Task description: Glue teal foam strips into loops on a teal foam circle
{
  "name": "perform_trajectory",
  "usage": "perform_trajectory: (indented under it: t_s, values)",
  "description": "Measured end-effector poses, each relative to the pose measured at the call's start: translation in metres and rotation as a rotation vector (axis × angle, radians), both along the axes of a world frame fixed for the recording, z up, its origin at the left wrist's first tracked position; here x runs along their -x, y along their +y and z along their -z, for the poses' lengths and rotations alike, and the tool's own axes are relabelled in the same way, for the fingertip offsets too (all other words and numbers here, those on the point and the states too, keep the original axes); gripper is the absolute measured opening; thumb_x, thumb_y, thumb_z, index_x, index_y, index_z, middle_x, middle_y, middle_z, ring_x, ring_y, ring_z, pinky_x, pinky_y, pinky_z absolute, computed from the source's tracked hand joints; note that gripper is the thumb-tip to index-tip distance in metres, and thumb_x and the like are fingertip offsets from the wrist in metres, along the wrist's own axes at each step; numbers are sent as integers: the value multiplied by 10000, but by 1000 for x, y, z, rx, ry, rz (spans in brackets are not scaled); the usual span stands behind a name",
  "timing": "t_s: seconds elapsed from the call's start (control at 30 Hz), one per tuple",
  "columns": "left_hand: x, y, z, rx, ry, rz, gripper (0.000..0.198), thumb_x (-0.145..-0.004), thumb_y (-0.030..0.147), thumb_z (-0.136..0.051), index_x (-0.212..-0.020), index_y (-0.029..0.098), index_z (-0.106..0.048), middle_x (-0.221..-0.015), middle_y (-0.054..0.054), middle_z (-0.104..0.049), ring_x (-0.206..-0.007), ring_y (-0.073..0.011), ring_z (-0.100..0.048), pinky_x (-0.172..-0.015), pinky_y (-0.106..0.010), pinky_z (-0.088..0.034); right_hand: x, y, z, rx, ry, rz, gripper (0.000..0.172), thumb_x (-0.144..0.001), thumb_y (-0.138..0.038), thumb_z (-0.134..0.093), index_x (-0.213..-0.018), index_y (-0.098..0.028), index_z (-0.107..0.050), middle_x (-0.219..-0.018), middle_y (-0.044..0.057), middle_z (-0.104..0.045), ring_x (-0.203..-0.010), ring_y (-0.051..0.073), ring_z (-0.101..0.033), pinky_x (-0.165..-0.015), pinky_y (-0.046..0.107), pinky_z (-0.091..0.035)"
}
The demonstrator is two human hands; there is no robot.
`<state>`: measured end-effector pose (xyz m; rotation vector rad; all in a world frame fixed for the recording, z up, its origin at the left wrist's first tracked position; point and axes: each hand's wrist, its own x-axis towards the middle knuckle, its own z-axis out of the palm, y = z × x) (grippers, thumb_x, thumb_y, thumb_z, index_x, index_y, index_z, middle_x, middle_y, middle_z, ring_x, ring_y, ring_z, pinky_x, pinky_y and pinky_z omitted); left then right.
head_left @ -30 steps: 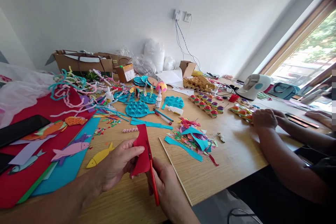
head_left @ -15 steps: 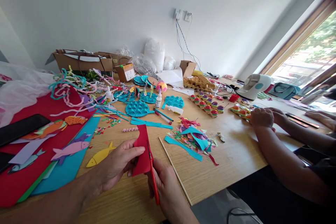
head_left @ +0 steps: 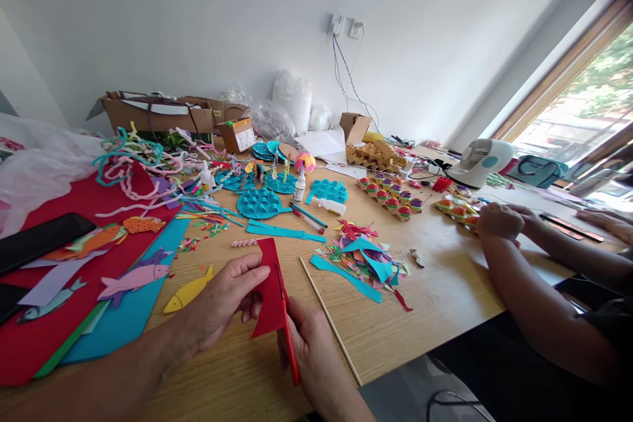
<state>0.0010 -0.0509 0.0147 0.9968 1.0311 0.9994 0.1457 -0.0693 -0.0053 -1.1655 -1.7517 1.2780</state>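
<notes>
A strip of red paper (head_left: 270, 316) is pinched between the thumb and fingers of my left hand (head_left: 237, 290). My right hand (head_left: 311, 343) is closed around red-handled scissors (head_left: 291, 349), whose narrow blades lie against the right part of the paper. Both hands hold these just above the wooden table. Left of my left hand lies a yellow paper fish (head_left: 188, 291). A thin wooden stick (head_left: 326, 313) rests on the table to the right of the scissors.
Paper scraps (head_left: 368, 257) are heaped to the right. Blue painted egg-carton pieces (head_left: 260, 204), a glue bottle (head_left: 299, 188) and pens (head_left: 309, 217) stand or lie behind. Red sheets (head_left: 59, 336) with paper fish cover the left. A co-worker's hands (head_left: 499, 221) work at the right.
The red paper has tilted a little and its lower edge has swung slightly down. My left hand's lower fingers have shifted on it. The scissors have barely moved.
</notes>
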Motion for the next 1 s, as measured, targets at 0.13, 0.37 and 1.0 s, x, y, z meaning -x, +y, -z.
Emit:
perform_trajectory:
  t_s: [0.13,0.37,1.0]
  values:
    - [0,-1,3,13,-4,33,251,-743,413,-594,-779,169,-548,-552,41,-551,-391,-50,-434,-354,-153,-264,0,0,0,43,14,-1,422,-876,-455,-355,-814,-177,-666,-504,-14,-476,-417,94,-394,-423,182,-328]
    - [1,-1,5,31,-26,32,238,-746,399,-602,-781,171,-543,-554,42,-549,-394,-48,-442,-358,-152,-263,-1,2,5,-13,5,-7,456,-877,-484,-346,-810,-178,-678,-569,10,-557,-434,92,-404,-453,184,-353]
    - [0,-4,6,103,-90,93,206,-769,370,-590,-797,174,-534,-577,47,-548,-402,-38,-444,-369,-142,-280,-4,3,14,-36,7,34,401,-892,-416,-376,-782,-153,-657,-696,38,-635,-654,130,-567,-590,198,-402]
